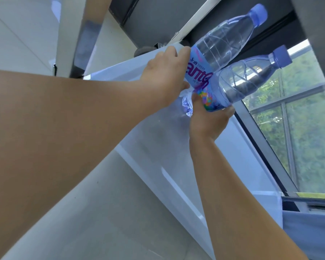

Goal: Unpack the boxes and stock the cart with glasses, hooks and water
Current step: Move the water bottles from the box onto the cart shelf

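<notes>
The left hand (165, 76) gripped the upper water bottle (223, 44) at its label. The right hand (210, 119) clamped the lower water bottle (248, 81) near its base, probably for carrying both together to the cart.

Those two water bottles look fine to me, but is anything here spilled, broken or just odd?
Nothing is spilled or broken. Both caps are on. The left hand grips the upper bottle and the right hand the lower bottle, both held tilted in the air, their labelled middles crossing. The only oddity is the slanted, slightly blurred view.
</notes>
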Motion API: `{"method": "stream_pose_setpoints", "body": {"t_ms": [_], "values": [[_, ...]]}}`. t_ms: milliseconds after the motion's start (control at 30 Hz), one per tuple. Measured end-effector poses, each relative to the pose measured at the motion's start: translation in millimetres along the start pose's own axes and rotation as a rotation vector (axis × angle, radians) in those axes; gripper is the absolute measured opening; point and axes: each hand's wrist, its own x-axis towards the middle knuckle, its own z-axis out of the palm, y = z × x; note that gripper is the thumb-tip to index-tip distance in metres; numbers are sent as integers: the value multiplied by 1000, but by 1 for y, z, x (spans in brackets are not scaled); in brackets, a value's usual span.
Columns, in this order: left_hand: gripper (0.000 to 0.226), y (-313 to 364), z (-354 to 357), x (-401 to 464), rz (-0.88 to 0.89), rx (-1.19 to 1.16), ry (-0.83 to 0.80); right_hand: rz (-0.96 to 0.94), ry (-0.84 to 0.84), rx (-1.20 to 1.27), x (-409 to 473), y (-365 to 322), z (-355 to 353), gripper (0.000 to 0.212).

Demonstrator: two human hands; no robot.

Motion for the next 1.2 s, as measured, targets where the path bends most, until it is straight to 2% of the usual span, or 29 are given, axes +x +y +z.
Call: {"method": "stream_pose_setpoints", "body": {"t_ms": [133,233,400,600,900,1200], "values": [[62,-2,4,-4,-21,48,-24,-4,-6,40,1,2,-1,63],[58,-8,9,-13,-41,0,-26,-11,-3,47,1,3,-2,61],[51,-11,14,-12,-37,-140,-46,-22,8,39,7,4,2,67],[50,-8,16,-5,-63,-119,-52,-65,15,-9,32,7,12,74],[47,-10,17,-4,-83,-142,-29,55,25,-7,69,4,31,72],[48,-9,19,-3,-80,-121,-14,53,27,-17,76,5,36,71]]}}
